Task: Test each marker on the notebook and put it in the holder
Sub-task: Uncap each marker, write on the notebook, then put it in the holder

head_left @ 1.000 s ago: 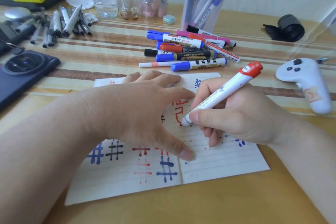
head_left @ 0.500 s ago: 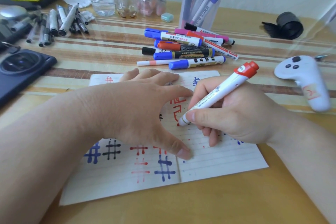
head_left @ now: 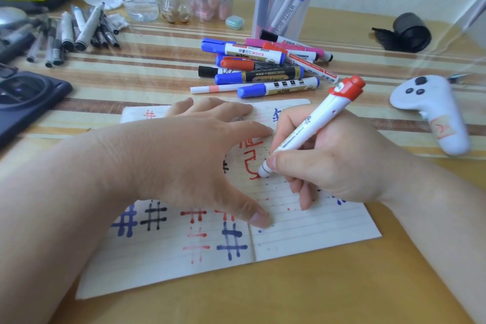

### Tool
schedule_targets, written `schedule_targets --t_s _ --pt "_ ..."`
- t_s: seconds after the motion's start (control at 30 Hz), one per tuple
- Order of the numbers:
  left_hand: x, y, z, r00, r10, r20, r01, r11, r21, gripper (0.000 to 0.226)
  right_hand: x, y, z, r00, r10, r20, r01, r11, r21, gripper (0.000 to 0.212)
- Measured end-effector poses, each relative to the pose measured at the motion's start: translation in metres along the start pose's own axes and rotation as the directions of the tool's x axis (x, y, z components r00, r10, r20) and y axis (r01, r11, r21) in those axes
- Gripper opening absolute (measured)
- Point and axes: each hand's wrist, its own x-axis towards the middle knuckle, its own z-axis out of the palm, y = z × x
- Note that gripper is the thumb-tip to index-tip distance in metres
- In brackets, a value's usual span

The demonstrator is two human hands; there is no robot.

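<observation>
Head view: right hand (head_left: 342, 163) grips red-capped marker (head_left: 313, 129) tip-down on notebook (head_left: 315, 223); left hand (head_left: 184, 155) spread flat.

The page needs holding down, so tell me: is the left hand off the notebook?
No: the left hand lies spread flat on the notebook while the right hand holds the red-capped marker.

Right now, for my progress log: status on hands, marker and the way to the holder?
Left hand flat, pinning notebook. Right hand grips red-capped marker, tip on page. Marker pile lies before holder.
</observation>
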Motion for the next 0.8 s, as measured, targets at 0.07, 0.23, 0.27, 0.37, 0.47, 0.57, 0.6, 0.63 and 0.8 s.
schedule_targets --t_s 0.07,0.23,0.27,0.37,0.47,0.57,0.6,0.63,0.8 --pt "-0.001 0.000 0.000 1.000 0.006 -0.007 -0.006 1.000 -0.007 0.103 0.000 0.001 0.000 1.000 -0.005 0.002 0.005 1.000 0.010 0.015" --pt "-0.001 -0.001 0.000 1.000 0.007 0.001 -0.007 1.000 -0.024 0.091 0.001 0.003 -0.001 0.999 -0.007 0.037 0.004 0.998 0.063 0.015" --pt "-0.002 -0.001 0.000 1.000 0.006 0.002 -0.006 1.000 -0.022 0.090 0.002 0.004 -0.001 0.999 -0.001 0.041 -0.003 0.995 0.101 0.013" --pt "-0.002 -0.001 -0.001 1.000 0.006 0.012 -0.005 0.999 -0.039 0.081 0.003 0.007 -0.002 0.999 0.002 0.051 -0.011 0.983 0.182 0.012" --pt "-0.003 -0.002 -0.002 1.000 0.000 0.031 0.001 0.999 -0.037 0.077 0.002 0.006 0.000 0.997 -0.022 0.081 0.009 0.988 0.156 0.010" --pt "-0.003 -0.002 -0.003 0.999 -0.004 0.050 0.007 0.999 -0.051 0.074 0.002 0.005 0.001 0.995 -0.041 0.088 0.029 0.991 0.133 0.010" --pt "-0.003 -0.002 -0.004 0.997 -0.012 0.072 0.017 0.998 -0.061 0.081 0.002 0.005 0.001 0.995 -0.044 0.086 0.032 0.990 0.134 0.009" --pt "-0.005 -0.003 -0.007 0.995 -0.021 0.100 0.030 0.996 -0.087 0.094 0.002 0.005 0.001 0.995 -0.046 0.085 0.034 0.990 0.136 0.009" --pt "-0.006 -0.005 -0.011 0.988 -0.032 0.152 0.061 0.980 -0.188 0.121 0.001 0.005 0.000 0.995 -0.053 0.090 0.040 0.990 0.136 0.014"
